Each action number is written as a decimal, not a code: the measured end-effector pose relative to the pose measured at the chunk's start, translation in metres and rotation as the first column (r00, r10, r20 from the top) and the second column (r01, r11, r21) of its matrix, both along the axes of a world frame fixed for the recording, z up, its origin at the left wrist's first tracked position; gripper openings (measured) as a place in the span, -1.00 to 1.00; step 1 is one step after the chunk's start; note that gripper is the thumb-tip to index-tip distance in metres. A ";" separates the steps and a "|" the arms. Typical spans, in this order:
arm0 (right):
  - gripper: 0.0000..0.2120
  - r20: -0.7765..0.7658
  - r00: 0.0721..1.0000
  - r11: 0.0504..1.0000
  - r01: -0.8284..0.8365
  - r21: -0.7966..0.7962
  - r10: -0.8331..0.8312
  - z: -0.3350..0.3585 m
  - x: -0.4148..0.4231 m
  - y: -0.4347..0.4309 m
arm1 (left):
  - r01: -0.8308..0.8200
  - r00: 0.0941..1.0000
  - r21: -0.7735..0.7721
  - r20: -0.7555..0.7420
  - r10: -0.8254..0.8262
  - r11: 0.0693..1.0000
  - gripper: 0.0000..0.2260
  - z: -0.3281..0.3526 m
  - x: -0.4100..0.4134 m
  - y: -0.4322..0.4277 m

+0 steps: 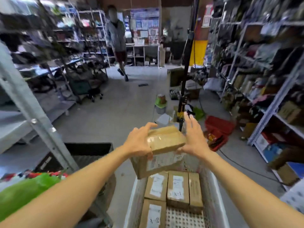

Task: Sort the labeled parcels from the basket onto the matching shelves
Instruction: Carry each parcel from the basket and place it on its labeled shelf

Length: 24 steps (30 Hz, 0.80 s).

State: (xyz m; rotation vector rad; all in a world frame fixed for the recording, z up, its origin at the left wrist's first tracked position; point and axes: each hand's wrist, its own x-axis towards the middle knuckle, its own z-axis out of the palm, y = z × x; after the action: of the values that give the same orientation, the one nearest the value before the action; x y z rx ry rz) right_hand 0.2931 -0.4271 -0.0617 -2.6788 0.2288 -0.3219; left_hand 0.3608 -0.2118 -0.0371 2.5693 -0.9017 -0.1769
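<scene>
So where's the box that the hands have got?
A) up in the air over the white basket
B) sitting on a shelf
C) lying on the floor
A: the left hand and right hand hold the cardboard parcel in the air over the white basket.

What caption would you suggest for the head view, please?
A person's left hand grips a taped parcel above the basket, right hand open beside it.

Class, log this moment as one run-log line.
left hand: grips parcel | right hand: fingers straight, against parcel | parcel: held over basket | basket: more labelled parcels inside
</scene>
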 end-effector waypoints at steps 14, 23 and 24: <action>-0.13 -0.248 0.966 0.952 0.003 0.305 0.076 -0.001 -0.024 0.037 | -0.280 0.924 -0.199 -0.322 0.207 0.939 0.20 0.014 -0.002 0.035; -0.09 -0.220 0.963 0.589 0.270 0.762 -0.157 -0.008 -0.085 0.051 | -0.249 0.672 -0.453 -0.717 -0.184 0.856 -0.41 -0.020 -0.049 0.031; -0.10 -0.212 0.964 0.552 0.267 0.790 -0.163 -0.007 -0.091 0.055 | -0.269 0.677 -0.502 -0.706 -0.210 0.822 -0.32 -0.021 -0.053 0.030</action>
State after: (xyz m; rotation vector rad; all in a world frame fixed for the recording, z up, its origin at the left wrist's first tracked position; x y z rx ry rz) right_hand 0.2021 -0.3720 -0.0686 -1.7247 0.5905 -0.0816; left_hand 0.3074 -0.1821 -0.0585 1.6736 -0.4690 -0.7590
